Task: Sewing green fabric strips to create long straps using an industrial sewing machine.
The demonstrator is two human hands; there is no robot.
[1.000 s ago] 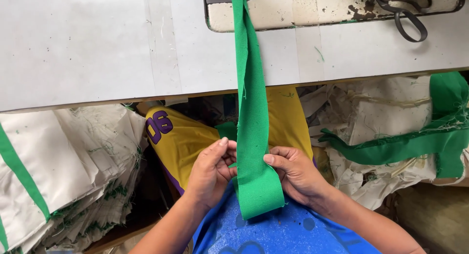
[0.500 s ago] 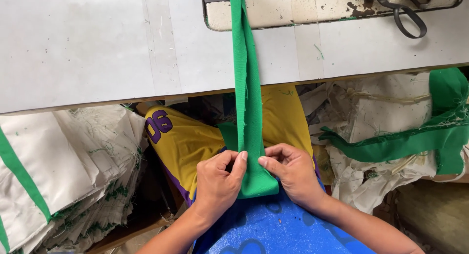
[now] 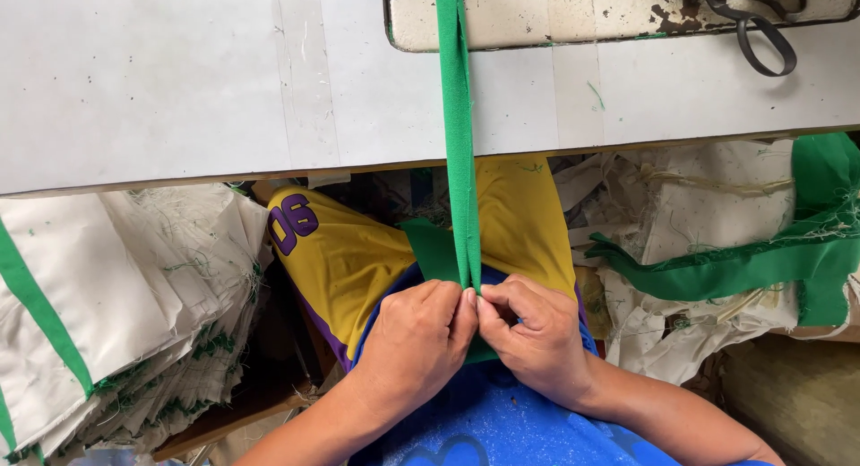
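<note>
Green strip [image 3: 456,143] runs in a narrow, folded line from the far edge of the picture, over the white table [image 3: 179,81], off its near edge and down to the person's lap. It is pulled fairly straight between the sewing machine base [image 3: 573,18] and the hands. Both hands meet at its near end: the left hand [image 3: 417,342] and the right hand [image 3: 530,340] sit side by side, knuckles touching, and each pinches the strip between thumb and fingertips — the two edges of the fabric are pressed together right where the thumbs meet. A wider flap of the same green cloth shows just left of the strip and below the hands.

Under the hands lie yellow shorts [image 3: 358,260] with a purple number on the left leg, and nearer the camera a blue shirt [image 3: 502,421].

On the far right of the table, a pair of dark scissors [image 3: 757,22] lies partly on the machine base, which is worn and rust-spotted. A few green thread scraps lie on the tabletop.

Left of the person, below the table edge, a stack of cream cloth pieces [image 3: 116,314] with frayed edges and green trim leans in a pile. To the right, more cream cloth [image 3: 708,224] is heaped — with a length of green binding [image 3: 770,260] draped across it.
</note>
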